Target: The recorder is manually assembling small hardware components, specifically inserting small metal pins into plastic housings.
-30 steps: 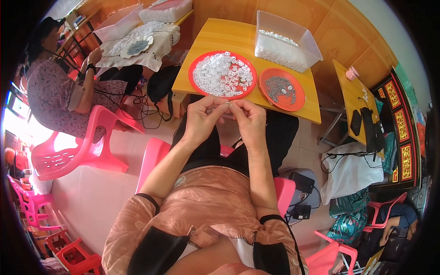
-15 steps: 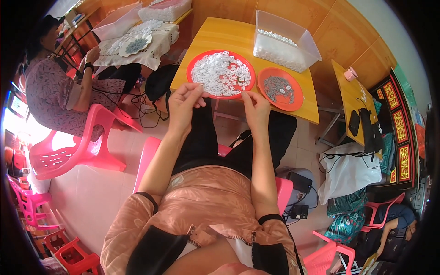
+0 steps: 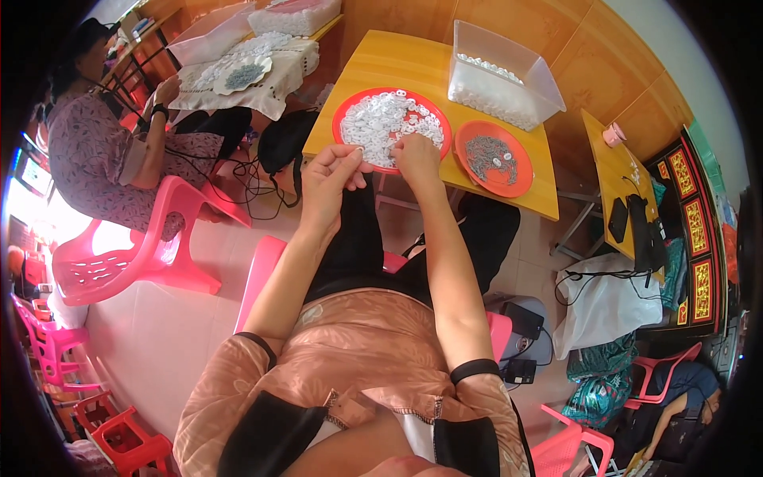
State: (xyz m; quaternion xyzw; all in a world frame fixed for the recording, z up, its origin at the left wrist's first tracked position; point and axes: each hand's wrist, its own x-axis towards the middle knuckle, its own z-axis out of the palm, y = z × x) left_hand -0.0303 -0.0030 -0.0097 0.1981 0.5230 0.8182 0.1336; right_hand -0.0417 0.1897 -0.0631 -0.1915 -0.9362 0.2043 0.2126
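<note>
My left hand (image 3: 332, 176) is closed in a pinch at the near left rim of a red plate (image 3: 337, 118). A small white piece (image 3: 362, 149) shows at its fingertips. My right hand (image 3: 418, 161) reaches over the plate's near edge, its fingers bent together against the heap of small white plastic pieces (image 3: 373, 119); whatever they hold is hidden. To the right, an orange-red plate (image 3: 522, 181) bears a pile of small grey metal parts (image 3: 487, 151), with a couple of white pieces lying on them.
Both plates stand on a yellow table (image 3: 381, 56), with a clear plastic bin (image 3: 548, 83) of white pieces behind. A co-worker (image 3: 103, 151) sits at the left by a cloth-covered table (image 3: 278, 75). A pink chair (image 3: 183, 222) and black cables (image 3: 254, 183) are there too.
My right hand has moved left from the near rim onto the white pieces. My left hand stays in its pinch. A second white piece now shows on the orange-red plate.
</note>
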